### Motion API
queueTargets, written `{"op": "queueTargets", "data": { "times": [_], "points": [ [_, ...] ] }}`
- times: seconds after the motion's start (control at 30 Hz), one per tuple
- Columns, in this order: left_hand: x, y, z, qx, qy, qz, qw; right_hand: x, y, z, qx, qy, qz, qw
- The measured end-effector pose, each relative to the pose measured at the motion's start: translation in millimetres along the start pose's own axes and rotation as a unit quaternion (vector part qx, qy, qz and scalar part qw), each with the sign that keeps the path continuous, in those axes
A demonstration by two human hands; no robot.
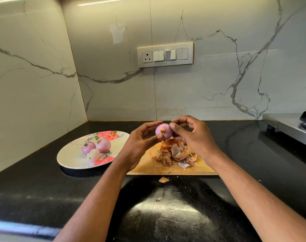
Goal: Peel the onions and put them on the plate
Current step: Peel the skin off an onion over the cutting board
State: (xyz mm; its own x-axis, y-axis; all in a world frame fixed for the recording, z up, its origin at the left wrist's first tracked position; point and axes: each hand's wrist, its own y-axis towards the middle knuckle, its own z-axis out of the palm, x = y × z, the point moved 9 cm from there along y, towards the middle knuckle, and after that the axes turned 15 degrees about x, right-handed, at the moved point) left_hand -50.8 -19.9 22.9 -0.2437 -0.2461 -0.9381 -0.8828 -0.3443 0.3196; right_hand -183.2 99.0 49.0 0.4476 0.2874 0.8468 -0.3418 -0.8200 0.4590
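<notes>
A small pink peeled onion (164, 130) is held in the air above the wooden cutting board (148, 165), its root end facing me. My left hand (141, 142) grips it from the left with thumb and fingers. From the right, my right hand (192, 135) pinches the onion's top edge with curled fingers. A heap of dry onion skins (174, 151) lies on the board under the hands. To the left, a floral plate (70, 158) carries several peeled onions (96, 147).
The black counter (166, 215) has two loose skin scraps (163, 179) in front of the board. A steel stove (288, 126) stands at the right edge. Marble walls close off the back and left, with a switch panel (165, 54) on the back wall.
</notes>
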Motion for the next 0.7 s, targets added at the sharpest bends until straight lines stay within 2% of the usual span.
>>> {"op": "queueTargets", "data": {
  "times": [0.23,0.5,0.57,0.63,0.7],
  "points": [
    [1,0,5,0.013,-0.014,-0.003,1.000,-5,-1,-2,-0.021,0.047,0.007,0.999],
    [0,-2,3,-0.009,0.020,-0.023,0.999,-9,0,0,-0.031,0.035,0.017,0.999],
    [-2,-3,1,-0.020,0.011,-0.017,1.000,-4,0,-7,-0.040,-0.088,0.016,0.995],
    [-5,-4,0,-0.029,-0.002,-0.009,1.000,1,-1,-4,-0.014,-0.236,0.019,0.971],
    [-8,-6,0,-0.037,-0.001,-0.003,0.999,-3,0,0,0.013,-0.301,0.034,0.953]
  ]
}}
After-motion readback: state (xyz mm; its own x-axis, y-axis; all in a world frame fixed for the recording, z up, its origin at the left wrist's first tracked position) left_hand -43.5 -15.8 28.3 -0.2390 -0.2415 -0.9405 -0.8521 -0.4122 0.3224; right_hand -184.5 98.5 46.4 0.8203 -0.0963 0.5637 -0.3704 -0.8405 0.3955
